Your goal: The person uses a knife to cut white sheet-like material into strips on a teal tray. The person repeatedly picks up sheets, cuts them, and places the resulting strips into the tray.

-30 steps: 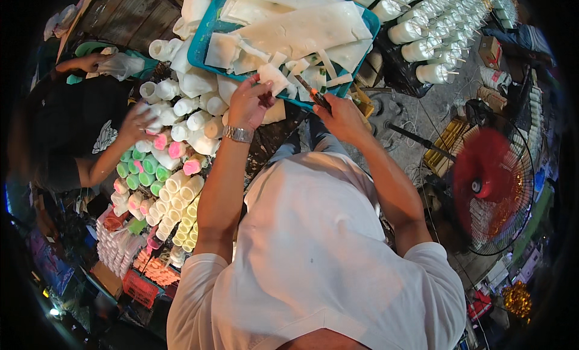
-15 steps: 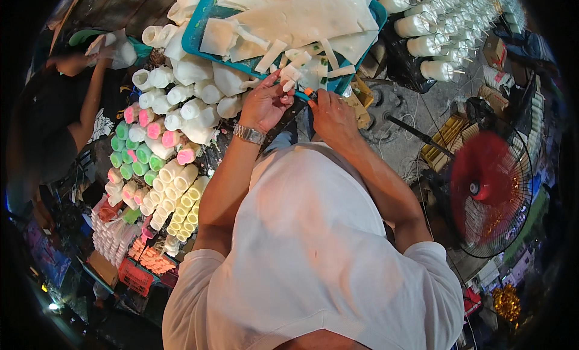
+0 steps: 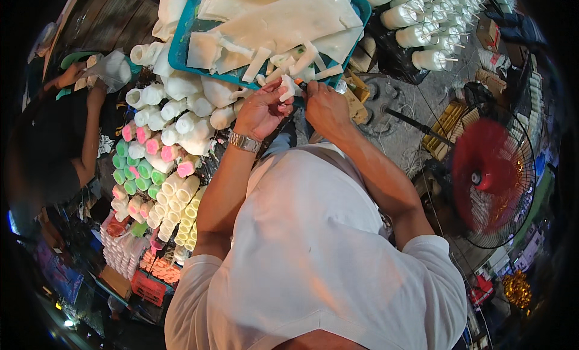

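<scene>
My left hand [image 3: 260, 113], with a metal watch on its wrist, pinches a small, crumpled white piece [image 3: 287, 88] that looks like soft wax sheet. Opposite it, my right hand [image 3: 327, 108] is closed around a slim tool [image 3: 300, 82] with an orange part; most of the tool is hidden in the fingers. Both hands are close together at the near edge of a teal tray [image 3: 175, 55]. Broad off-white sheets [image 3: 283, 24] fill the tray, and several cut strips [image 3: 258, 64] lie along its near side.
White, pink, green and cream cylinders [image 3: 175, 190] are stacked at my left. Glass-like white cups [image 3: 416, 45] stand far right. A red-bladed fan [image 3: 476, 178] is at my right, near a yellow crate [image 3: 443, 136]. Another person's arm [image 3: 90, 133] handles white pieces at far left.
The white piece in my left hand has turned and looks more bunched. My right hand's tool shows less now. The tray has shifted slightly up and left in view.
</scene>
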`<state>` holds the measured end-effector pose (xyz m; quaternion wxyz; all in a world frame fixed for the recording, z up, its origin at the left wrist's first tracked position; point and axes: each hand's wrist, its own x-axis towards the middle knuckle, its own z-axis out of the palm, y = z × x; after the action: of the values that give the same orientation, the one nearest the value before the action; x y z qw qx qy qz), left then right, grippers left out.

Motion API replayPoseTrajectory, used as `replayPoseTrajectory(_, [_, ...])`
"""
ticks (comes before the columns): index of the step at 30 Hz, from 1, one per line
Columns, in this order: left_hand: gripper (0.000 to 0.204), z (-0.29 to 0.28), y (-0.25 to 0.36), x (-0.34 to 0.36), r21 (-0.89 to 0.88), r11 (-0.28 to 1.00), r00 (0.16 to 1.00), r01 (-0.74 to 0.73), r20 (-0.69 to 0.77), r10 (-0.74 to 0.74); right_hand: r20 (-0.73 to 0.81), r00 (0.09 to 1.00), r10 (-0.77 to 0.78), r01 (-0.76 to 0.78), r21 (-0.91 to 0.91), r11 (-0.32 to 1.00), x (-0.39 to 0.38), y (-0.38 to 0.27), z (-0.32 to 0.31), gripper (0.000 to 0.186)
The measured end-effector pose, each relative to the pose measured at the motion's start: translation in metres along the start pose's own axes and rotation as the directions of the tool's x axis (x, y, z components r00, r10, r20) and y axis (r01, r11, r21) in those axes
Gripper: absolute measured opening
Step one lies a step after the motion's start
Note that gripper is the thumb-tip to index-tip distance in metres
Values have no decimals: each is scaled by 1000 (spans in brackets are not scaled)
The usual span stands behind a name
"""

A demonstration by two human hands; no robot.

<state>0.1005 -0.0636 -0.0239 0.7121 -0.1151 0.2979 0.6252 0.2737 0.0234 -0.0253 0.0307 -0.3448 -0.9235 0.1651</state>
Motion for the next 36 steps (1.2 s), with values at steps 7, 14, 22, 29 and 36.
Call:
replayPoseTrajectory(7, [53, -9, -4, 12, 861, 377, 771, -340, 26, 637, 149, 967, 208, -251, 396, 883, 3, 12, -31, 30])
replayPoseTrajectory(14, [45, 13, 20, 29, 817, -567, 556, -105, 521, 648, -122, 857, 500, -278, 708, 649, 21, 39, -43, 29])
replayPoseTrajectory(22, [72, 68, 108, 76, 639, -766, 707, -65, 571, 417, -53, 782, 620, -351, 785, 510, 100, 118, -67, 27])
replayPoseTrajectory(29, [91, 80, 130, 102, 646, -756, 850, -103, 452, 270, 237, 850, 470, -297, 953, 56, 125, 128, -84, 30])
replayPoseTrajectory(36, [50, 90, 151, 118, 888, -438, 969, -143, 216, 119, 250, 875, 414, -359, 909, 212, 102, 127, -100, 31])
